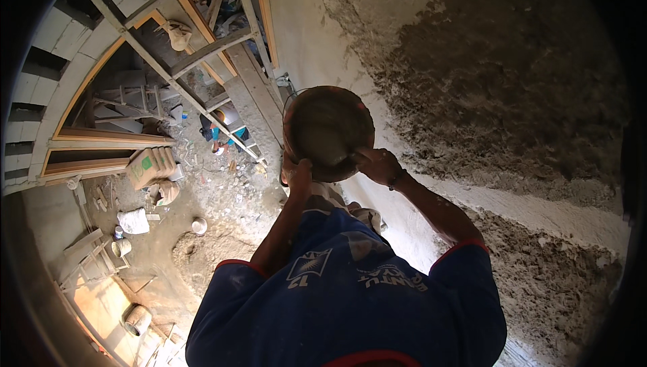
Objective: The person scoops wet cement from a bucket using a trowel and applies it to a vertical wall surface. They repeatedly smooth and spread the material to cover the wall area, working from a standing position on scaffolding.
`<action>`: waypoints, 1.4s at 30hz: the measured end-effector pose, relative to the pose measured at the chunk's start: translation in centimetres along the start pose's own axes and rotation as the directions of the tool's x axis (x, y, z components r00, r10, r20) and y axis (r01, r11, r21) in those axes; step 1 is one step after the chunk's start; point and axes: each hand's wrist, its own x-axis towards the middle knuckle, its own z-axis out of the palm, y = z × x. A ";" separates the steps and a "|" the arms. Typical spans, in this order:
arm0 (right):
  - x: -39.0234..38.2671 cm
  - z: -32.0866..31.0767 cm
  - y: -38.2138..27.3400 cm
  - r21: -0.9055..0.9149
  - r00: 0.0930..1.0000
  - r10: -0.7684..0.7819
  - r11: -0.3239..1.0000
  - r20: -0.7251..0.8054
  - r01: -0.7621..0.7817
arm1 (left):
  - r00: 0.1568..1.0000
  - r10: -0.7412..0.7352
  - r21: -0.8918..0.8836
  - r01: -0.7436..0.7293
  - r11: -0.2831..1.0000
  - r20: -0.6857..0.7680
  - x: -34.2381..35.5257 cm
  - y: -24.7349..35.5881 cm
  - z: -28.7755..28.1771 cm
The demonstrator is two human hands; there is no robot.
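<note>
A round, dark bucket (322,124) with grey wet mix inside sits in front of my chest, high above the floor. My left hand (298,173) grips its lower left side, thumb near the rim. My right hand (376,165) is closed at the bucket's lower right edge, fingers reaching just inside; whether it holds only the rim or also something in the mix, I cannot tell. A wall (482,70) with dark, rough wet patches and paler bands fills the right of the view, beside the bucket.
Wooden scaffolding with a ladder (166,74) and planks (249,90) runs along the upper left. Far below, another person (219,131) crouches on the debris-strewn floor (229,198), near stacked sacks (151,168), a white pail (199,225) and a metal drum (138,320).
</note>
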 end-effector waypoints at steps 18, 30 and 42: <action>-1.5 -24.5 -10.2 0.145 0.979 0.196 0.972 -0.054 -0.187 | 0.997 0.079 0.009 -0.078 0.997 -0.013 2.0 -0.9 -0.3; -2.5 -36.3 -9.2 -0.122 0.717 0.287 0.880 -0.635 -0.459 | 0.996 0.080 0.094 -0.075 0.993 -0.048 2.9 -2.3 -0.8; 1.6 -10.0 -2.2 -0.554 0.968 -0.158 0.832 -0.195 0.024 | 0.991 0.124 -0.100 -0.118 0.988 0.053 2.9 -2.2 0.4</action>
